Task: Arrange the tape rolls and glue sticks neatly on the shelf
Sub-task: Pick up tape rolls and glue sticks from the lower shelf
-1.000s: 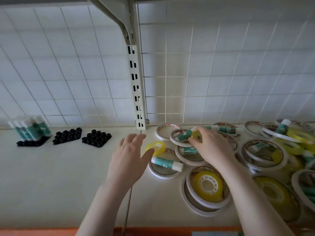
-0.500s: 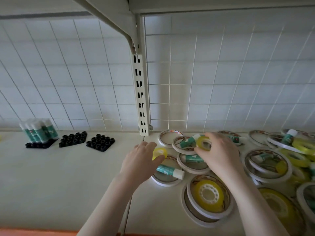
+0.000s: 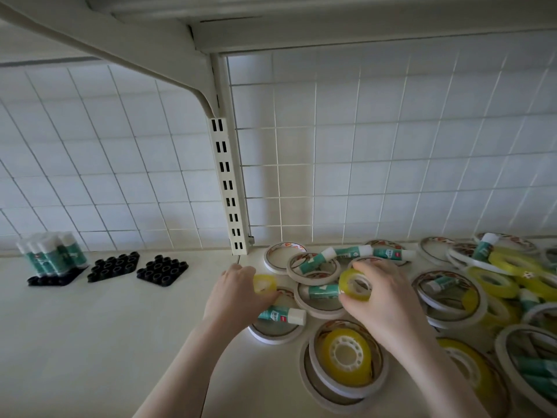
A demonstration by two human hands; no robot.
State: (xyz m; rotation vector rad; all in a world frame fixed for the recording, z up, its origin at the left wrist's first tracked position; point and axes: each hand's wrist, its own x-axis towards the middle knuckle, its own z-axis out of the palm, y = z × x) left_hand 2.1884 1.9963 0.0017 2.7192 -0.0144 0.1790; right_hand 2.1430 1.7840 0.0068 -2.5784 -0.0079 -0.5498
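Yellow roll (image 3: 355, 284) sits pinched in my right hand (image 3: 382, 300); my left hand (image 3: 233, 292) grips another yellow roll (image 3: 265, 284), both just above the pile (image 3: 446, 297) on the shelf (image 3: 90, 342). I'd lift each straight up, avoid nudging loose glue sticks (image 3: 281, 314), then stack them leftward.

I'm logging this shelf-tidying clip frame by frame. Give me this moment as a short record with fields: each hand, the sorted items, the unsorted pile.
left hand: grips a small yellow tape roll low over the shelf
right hand: holds another small yellow roll, lifted and tilted
sorted items: bundle of glue sticks upright in a black holder, far left
empty holders: two black trays beside it
unsorted pile: white-rimmed tape rolls, yellow rolls and loose glue sticks, right of the slotted upright
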